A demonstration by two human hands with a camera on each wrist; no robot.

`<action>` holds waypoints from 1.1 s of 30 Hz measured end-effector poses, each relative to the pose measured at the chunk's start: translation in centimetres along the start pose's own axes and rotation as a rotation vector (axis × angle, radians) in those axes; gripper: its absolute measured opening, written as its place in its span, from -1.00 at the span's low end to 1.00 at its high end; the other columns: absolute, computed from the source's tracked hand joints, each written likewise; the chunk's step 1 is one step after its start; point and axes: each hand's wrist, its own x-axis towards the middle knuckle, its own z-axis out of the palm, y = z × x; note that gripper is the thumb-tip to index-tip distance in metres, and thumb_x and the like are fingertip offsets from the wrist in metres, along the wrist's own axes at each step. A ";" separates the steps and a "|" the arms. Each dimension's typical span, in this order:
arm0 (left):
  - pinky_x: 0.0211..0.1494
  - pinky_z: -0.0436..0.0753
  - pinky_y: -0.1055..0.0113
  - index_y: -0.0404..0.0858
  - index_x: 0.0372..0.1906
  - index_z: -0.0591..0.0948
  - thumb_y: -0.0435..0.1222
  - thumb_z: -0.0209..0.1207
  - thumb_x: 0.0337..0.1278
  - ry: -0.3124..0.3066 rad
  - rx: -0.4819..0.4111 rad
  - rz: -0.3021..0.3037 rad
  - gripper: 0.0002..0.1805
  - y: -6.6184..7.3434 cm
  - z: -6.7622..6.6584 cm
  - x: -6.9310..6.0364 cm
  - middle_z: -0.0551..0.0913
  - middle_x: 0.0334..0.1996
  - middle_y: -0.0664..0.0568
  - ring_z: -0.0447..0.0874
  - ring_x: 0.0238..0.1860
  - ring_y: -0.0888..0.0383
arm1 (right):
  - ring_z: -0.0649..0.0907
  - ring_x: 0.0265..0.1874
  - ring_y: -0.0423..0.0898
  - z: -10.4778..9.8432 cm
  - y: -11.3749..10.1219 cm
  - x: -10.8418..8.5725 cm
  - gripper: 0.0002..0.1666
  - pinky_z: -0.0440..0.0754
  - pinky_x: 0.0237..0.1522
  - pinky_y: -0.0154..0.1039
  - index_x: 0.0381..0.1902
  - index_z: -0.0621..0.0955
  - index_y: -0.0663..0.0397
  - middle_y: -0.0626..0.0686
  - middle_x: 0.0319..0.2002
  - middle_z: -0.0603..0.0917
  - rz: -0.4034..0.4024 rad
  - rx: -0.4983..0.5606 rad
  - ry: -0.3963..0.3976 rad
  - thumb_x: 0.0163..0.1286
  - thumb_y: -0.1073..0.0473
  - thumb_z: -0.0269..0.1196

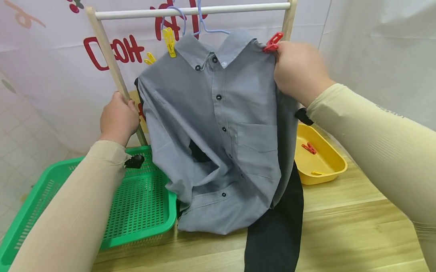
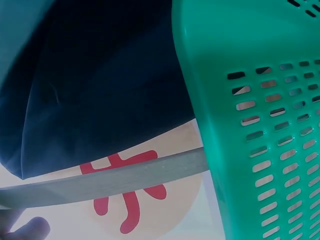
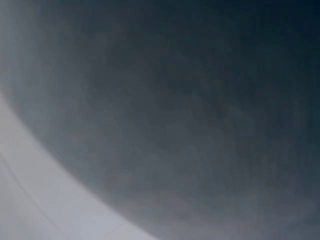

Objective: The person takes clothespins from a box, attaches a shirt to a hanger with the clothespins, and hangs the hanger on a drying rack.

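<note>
A grey button-up shirt (image 1: pixel 253 102) hangs on a blue hanger (image 1: pixel 200 16) from the rack's white bar. My left hand (image 1: pixel 119 118) grips the left wooden post (image 1: pixel 110 59) of the rack, beside the shirt's sleeve. At the other shoulder, my right hand (image 1: pixel 300 71), slightly blurred, holds the shirt's edge with curled fingers; its fingertips are hidden. Right by it, a red clothespin (image 1: pixel 273 42) is clipped on the shoulder. A yellow clothespin (image 1: pixel 169 42) sits near the collar. Blurred grey cloth fills the right wrist view.
A green basket (image 1: pixel 170 217) stands at left on the wooden table (image 1: pixel 351 235). At right, a yellow tray (image 1: pixel 339 169) holds red clothespins (image 1: pixel 309 148) and a yellow piece. Black trousers (image 1: pixel 275 238) hang behind the shirt. Another yellow clothespin (image 1: pixel 150 58) shows behind the shoulder.
</note>
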 end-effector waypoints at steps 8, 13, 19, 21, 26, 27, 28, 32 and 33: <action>-0.28 0.63 -0.05 -0.44 0.22 0.38 -0.05 -0.24 0.68 0.009 0.010 -0.001 -0.49 0.2 -0.1 -0.2 0.61 -0.07 -0.39 0.66 -0.18 -0.33 | 0.63 -0.26 0.29 0.1 -2.4 1.1 -0.55 0.62 -0.23 0.11 -0.05 0.58 0.30 0.30 -0.23 0.61 -0.048 -0.006 -0.022 0.52 0.27 -0.25; -0.29 0.61 -0.05 -0.45 0.19 0.38 -0.07 -0.24 0.67 0.015 0.024 0.004 -0.50 0.3 -0.1 -0.4 0.61 -0.09 -0.40 0.65 -0.19 -0.34 | 0.65 -0.26 0.29 0.8 -3.3 1.4 -0.57 0.64 -0.24 0.19 -0.11 0.57 0.29 0.29 -0.24 0.62 -0.078 -0.023 -0.021 0.52 0.28 -0.26; -0.31 0.58 -0.05 -0.46 0.18 0.39 -0.08 -0.24 0.67 0.029 0.031 0.007 -0.51 0.4 -0.2 -0.6 0.60 -0.13 -0.39 0.64 -0.21 -0.34 | 0.69 -0.40 0.28 2.3 -4.3 0.6 -0.59 0.69 -0.40 0.20 -0.26 0.55 0.24 0.22 -0.41 0.59 -0.120 -0.070 0.047 0.54 0.31 -0.26; -0.31 0.58 -0.05 -0.46 0.17 0.39 -0.09 -0.23 0.67 0.033 0.032 0.007 -0.52 0.4 -0.2 -0.6 0.60 -0.13 -0.39 0.64 -0.21 -0.34 | 0.66 -0.50 0.21 3.0 -4.6 0.2 -0.61 0.67 -0.51 0.12 -0.33 0.53 0.22 0.16 -0.50 0.54 -0.141 -0.090 0.085 0.53 0.33 -0.24; -0.32 0.60 -0.04 -0.46 0.19 0.38 -0.09 -0.23 0.67 0.027 0.029 -0.002 -0.52 0.4 -0.1 -0.6 0.61 -0.11 -0.39 0.65 -0.21 -0.32 | 0.61 -0.61 0.17 4.8 -4.5 -0.2 -0.66 0.66 -0.59 0.09 -0.46 0.45 0.17 0.05 -0.63 0.39 -0.172 -0.131 0.157 0.46 0.41 -0.20; -0.32 0.60 -0.03 -0.46 0.19 0.38 -0.08 -0.23 0.67 0.026 0.030 -0.003 -0.51 0.4 -0.1 -0.6 0.61 -0.11 -0.39 0.65 -0.21 -0.32 | 0.62 -0.62 0.18 5.2 -4.4 -0.2 -0.67 0.66 -0.60 0.11 -0.46 0.44 0.17 0.05 -0.65 0.36 -0.169 -0.132 0.162 0.45 0.42 -0.20; -0.33 0.60 -0.03 -0.46 0.20 0.38 -0.08 -0.24 0.67 0.024 0.029 -0.004 -0.51 0.4 -0.1 -0.6 0.61 -0.11 -0.38 0.66 -0.22 -0.32 | 0.62 -0.63 0.20 5.5 -4.2 -0.3 -0.68 0.66 -0.60 0.12 -0.47 0.42 0.17 0.04 -0.66 0.34 -0.166 -0.130 0.164 0.44 0.42 -0.20; -0.34 0.60 -0.01 -0.45 0.20 0.39 -0.06 -0.25 0.67 0.029 0.028 -0.004 -0.50 0.4 0.0 -0.5 0.62 -0.12 -0.38 0.66 -0.22 -0.31 | 0.60 -0.67 0.20 6.8 -3.4 -0.4 -0.71 0.62 -0.65 0.11 -0.47 0.38 0.16 0.02 -0.71 0.30 -0.156 -0.125 0.179 0.43 0.42 -0.19; -0.35 0.60 -0.01 -0.44 0.20 0.39 -0.06 -0.24 0.67 0.029 0.026 -0.005 -0.49 0.4 0.0 -0.5 0.62 -0.11 -0.38 0.66 -0.23 -0.30 | 0.61 -0.68 0.20 7.1 -3.2 -0.5 -0.71 0.63 -0.66 0.11 -0.47 0.38 0.15 0.01 -0.71 0.29 -0.157 -0.123 0.187 0.43 0.42 -0.19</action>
